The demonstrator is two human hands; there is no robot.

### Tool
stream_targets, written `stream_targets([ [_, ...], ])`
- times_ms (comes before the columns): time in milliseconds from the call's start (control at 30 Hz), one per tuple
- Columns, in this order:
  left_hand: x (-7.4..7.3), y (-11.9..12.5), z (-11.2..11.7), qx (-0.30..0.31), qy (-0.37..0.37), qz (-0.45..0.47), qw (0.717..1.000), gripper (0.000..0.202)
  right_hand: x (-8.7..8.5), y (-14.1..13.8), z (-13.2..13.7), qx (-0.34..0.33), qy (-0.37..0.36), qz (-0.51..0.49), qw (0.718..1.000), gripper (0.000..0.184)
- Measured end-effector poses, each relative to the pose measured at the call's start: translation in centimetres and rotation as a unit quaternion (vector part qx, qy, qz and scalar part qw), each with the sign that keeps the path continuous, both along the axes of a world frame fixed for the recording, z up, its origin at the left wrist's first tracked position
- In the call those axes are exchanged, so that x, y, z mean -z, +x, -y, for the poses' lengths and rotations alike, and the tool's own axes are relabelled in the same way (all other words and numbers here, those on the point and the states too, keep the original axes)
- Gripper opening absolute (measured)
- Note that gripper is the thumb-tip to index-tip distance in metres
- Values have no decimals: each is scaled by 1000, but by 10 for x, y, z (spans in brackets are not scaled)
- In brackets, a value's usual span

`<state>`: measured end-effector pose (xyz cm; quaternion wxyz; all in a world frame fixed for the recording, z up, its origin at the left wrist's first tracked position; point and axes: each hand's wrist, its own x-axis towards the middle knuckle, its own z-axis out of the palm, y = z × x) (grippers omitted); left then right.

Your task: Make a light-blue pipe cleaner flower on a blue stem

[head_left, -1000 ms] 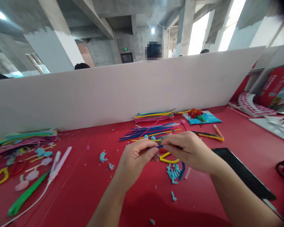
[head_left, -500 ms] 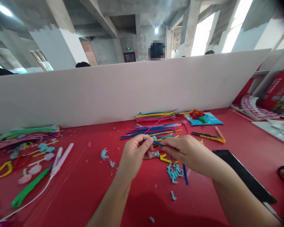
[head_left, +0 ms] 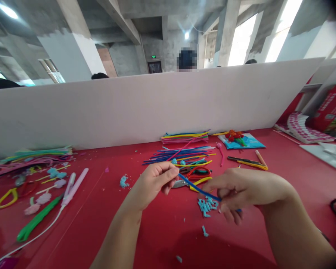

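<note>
A blue pipe cleaner [head_left: 196, 186] stretches between my two hands, slanting down to the right. Its upper end is pinched between thumb and forefinger of my left hand [head_left: 157, 182]. My right hand [head_left: 236, 190] is closed round it lower down, fingers slightly blurred, and a short blue tip shows past them. Just behind the pipe cleaner lie scissors with yellow handles [head_left: 203, 183] and red-handled pliers [head_left: 198, 171]. Small light-blue cut pieces [head_left: 206, 206] are heaped beneath, near my right hand.
Loose pipe cleaners [head_left: 179, 153] and a stacked bundle [head_left: 184, 137] lie by the white partition [head_left: 128, 112]. To the left are a pink hot tool [head_left: 74, 188] with a white cord, a green object [head_left: 39, 220] and fluffy pastel pieces [head_left: 56, 173]. Orange-red pipe-cleaner flowers [head_left: 235, 135] rest on a blue packet.
My right hand has slid right and down along the blue pipe cleaner, so a longer stretch shows between my hands. It now covers the black phone-like slab. My left hand moved slightly left.
</note>
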<state>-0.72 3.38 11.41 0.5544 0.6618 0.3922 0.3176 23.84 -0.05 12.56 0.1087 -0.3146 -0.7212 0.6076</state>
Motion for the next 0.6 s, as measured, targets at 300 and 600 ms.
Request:
stream_targets([
  [300,9,-27,-25,-144,65,80,984,32,4,-8,2,-71,28,86,993,38],
  [600,0,-8,-1,2,59,-77,995,30,12,-46,-7,297,283,-10,912,22],
])
